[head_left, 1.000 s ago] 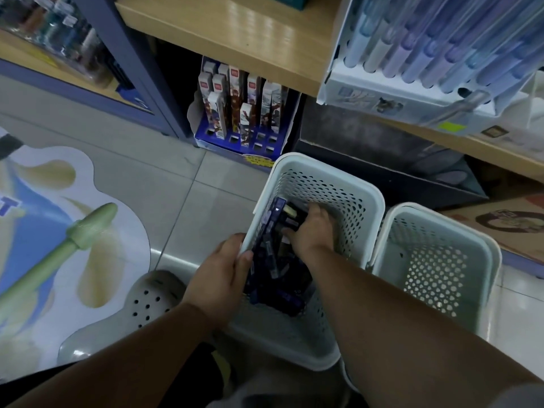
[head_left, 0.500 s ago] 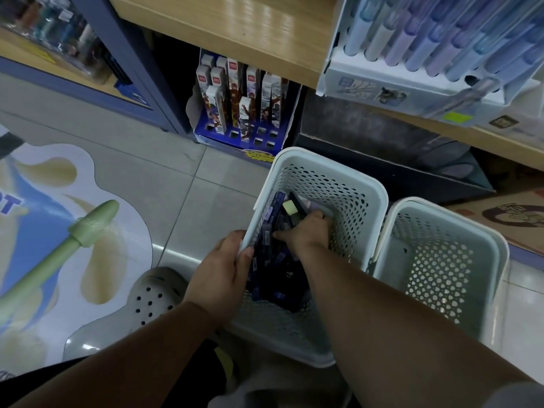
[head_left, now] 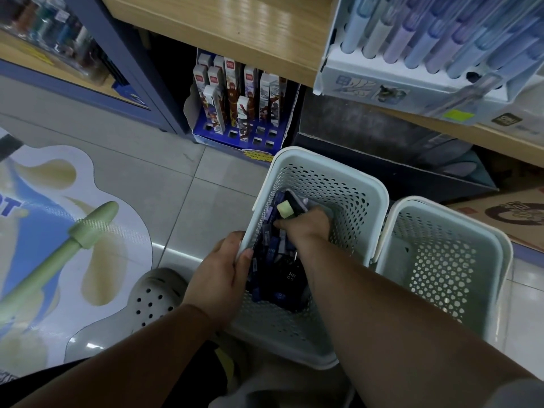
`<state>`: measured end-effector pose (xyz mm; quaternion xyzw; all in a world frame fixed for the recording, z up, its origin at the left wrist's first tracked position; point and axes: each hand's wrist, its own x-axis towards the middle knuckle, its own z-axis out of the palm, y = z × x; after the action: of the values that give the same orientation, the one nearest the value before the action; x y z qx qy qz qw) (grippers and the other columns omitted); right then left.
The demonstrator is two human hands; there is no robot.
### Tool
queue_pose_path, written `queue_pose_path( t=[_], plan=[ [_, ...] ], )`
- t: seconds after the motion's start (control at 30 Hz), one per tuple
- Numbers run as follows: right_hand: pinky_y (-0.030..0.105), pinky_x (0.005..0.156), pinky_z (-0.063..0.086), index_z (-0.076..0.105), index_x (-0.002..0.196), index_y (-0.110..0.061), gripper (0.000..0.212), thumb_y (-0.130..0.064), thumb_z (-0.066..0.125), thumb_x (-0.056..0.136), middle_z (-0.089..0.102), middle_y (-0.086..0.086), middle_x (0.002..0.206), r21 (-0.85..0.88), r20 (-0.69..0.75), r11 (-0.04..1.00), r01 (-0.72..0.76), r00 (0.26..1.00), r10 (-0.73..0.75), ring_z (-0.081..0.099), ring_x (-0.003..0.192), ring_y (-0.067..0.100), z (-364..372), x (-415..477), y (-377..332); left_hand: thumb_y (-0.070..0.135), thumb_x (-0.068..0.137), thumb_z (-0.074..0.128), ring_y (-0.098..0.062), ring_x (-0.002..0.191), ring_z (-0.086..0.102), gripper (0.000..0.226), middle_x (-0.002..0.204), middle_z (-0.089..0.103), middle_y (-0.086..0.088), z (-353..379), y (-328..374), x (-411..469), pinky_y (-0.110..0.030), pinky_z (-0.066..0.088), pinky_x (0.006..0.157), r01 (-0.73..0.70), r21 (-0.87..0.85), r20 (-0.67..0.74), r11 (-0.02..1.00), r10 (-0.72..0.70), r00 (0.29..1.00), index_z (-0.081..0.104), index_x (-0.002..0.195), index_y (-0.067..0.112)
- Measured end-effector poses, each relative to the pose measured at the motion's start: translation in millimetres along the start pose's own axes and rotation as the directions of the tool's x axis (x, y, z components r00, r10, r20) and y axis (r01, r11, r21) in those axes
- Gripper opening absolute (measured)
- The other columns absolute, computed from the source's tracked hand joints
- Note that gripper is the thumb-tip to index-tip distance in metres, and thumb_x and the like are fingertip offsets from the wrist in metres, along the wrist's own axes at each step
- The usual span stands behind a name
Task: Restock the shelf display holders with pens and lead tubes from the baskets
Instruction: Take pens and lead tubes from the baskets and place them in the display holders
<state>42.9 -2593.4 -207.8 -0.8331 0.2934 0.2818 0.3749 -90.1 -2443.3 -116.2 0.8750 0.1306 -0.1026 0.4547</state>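
A white perforated basket (head_left: pixel 347 172) on the floor holds a heap of dark blue lead tubes (head_left: pixel 273 275). My left hand (head_left: pixel 220 272) grips the basket's left rim, thumb inside. My right hand (head_left: pixel 306 225) is down in the basket, its fingers curled round a bundle of dark tubes (head_left: pixel 290 206) with a pale green end. A blue display holder (head_left: pixel 238 104) of boxed pens stands under the shelf behind the basket, several front slots bare. A white holder of pastel pens (head_left: pixel 426 48) sits on the shelf at upper right.
A second white basket (head_left: pixel 447 254) stands right of the first, touching it. A wooden shelf edge (head_left: pixel 223 28) overhangs the baskets. My grey clog (head_left: pixel 153 298) is on the tiled floor beside a large floor sticker (head_left: pixel 59 231). Cardboard (head_left: pixel 506 213) lies at far right.
My right hand has drawn back and up a little inside the basket, lifting the bundle with the pale green end. My left hand stays on the rim.
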Motion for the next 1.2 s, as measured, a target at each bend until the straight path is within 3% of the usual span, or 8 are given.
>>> queue_pose_path(
  t=[0.1, 0.23, 0.43, 0.67, 0.77, 0.9, 1.07, 1.2],
  plan=[
    [0.03, 0.071, 0.054, 0.06, 0.124, -0.01, 0.079, -0.031, 0.097, 0.057, 0.072, 0.008, 0.109, 0.072, 0.013, 0.997, 0.003, 1.0, -0.003, 0.07, 0.091, 0.027, 3, 0, 2, 0.035, 0.104, 0.041, -0.016, 0.08, 0.059, 0.026, 0.096, 0.06, 0.0, -1, 2, 0, -0.036, 0.051, 0.065, 0.0, 0.002, 0.0, 1.0, 0.0, 1.0, 0.052, 0.122, 0.021],
    [0.036, 0.072, 0.062, 0.073, 0.103, -0.01, 0.051, -0.02, 0.096, 0.058, 0.076, 0.006, 0.095, 0.204, 0.077, 0.976, -0.071, 0.995, 0.056, 0.072, 0.08, 0.023, 3, 4, 8, 0.035, 0.104, 0.041, -0.016, 0.082, 0.06, 0.026, 0.098, 0.06, 0.0, -1, 1, 0, -0.039, 0.053, 0.067, 0.007, 0.01, 0.008, 1.0, -0.007, 1.0, 0.051, 0.124, 0.022],
    [0.016, 0.049, 0.05, 0.074, 0.095, -0.013, 0.041, -0.016, 0.092, 0.059, 0.074, -0.002, 0.08, 0.32, 0.05, 0.946, -0.047, 0.998, 0.032, 0.07, 0.067, 0.014, 8, 0, 9, 0.035, 0.104, 0.041, -0.013, 0.083, 0.06, 0.027, 0.099, 0.06, 0.001, -1, 0, 0, -0.037, 0.053, 0.067, 0.009, 0.011, 0.02, 1.0, -0.01, 1.0, 0.051, 0.126, 0.023],
    [0.044, 0.063, 0.063, 0.072, 0.098, -0.011, 0.038, -0.007, 0.089, 0.064, 0.077, 0.01, 0.086, 0.453, 0.178, 0.882, -0.129, 0.983, 0.053, 0.074, 0.074, 0.025, 7, -6, 12, 0.035, 0.104, 0.041, -0.009, 0.082, 0.059, 0.026, 0.098, 0.06, 0.002, -1, 0, 0, -0.027, 0.049, 0.064, 0.008, 0.007, 0.023, 1.0, -0.008, 1.0, 0.051, 0.124, 0.023],
    [0.044, 0.061, 0.063, 0.074, 0.091, -0.012, 0.03, -0.006, 0.088, 0.065, 0.077, 0.008, 0.079, 0.468, 0.191, 0.872, -0.141, 0.98, 0.056, 0.074, 0.068, 0.023, 10, -8, 9, 0.035, 0.105, 0.041, -0.01, 0.082, 0.059, 0.026, 0.099, 0.059, 0.002, 0, 0, 1, -0.031, 0.052, 0.065, 0.012, 0.004, 0.027, 1.0, -0.012, 1.0, 0.05, 0.125, 0.023],
    [0.045, 0.069, 0.064, 0.074, 0.099, -0.011, 0.036, -0.009, 0.088, 0.066, 0.077, 0.008, 0.088, 0.462, 0.172, 0.88, -0.115, 0.984, 0.038, 0.074, 0.079, 0.025, 15, -12, 8, 0.036, 0.104, 0.04, -0.009, 0.082, 0.059, 0.027, 0.099, 0.059, 0.002, -1, 0, 0, -0.027, 0.05, 0.064, 0.012, -0.004, 0.025, 1.0, -0.012, 1.0, 0.051, 0.126, 0.023],
    [0.047, 0.058, 0.062, 0.073, 0.094, -0.011, 0.031, -0.002, 0.087, 0.068, 0.077, 0.01, 0.082, 0.507, 0.225, 0.843, -0.179, 0.972, 0.071, 0.074, 0.07, 0.026, 8, -9, 7, 0.037, 0.103, 0.039, -0.006, 0.083, 0.058, 0.027, 0.098, 0.059, 0.004, -1, 0, 0, -0.029, 0.051, 0.064, 0.006, 0.0, 0.018, 1.0, -0.006, 1.0, 0.05, 0.124, 0.025],
    [0.06, 0.067, 0.061, 0.073, 0.095, -0.007, 0.032, -0.007, 0.084, 0.065, 0.076, 0.015, 0.087, 0.484, 0.254, 0.846, -0.224, 0.961, 0.109, 0.074, 0.081, 0.035, 11, -11, 0, 0.037, 0.104, 0.04, -0.006, 0.082, 0.058, 0.025, 0.097, 0.058, 0.004, 0, -1, 0, -0.026, 0.046, 0.063, 0.0, 0.007, 0.012, 1.0, 0.0, 1.0, 0.05, 0.123, 0.025]
  ],
)
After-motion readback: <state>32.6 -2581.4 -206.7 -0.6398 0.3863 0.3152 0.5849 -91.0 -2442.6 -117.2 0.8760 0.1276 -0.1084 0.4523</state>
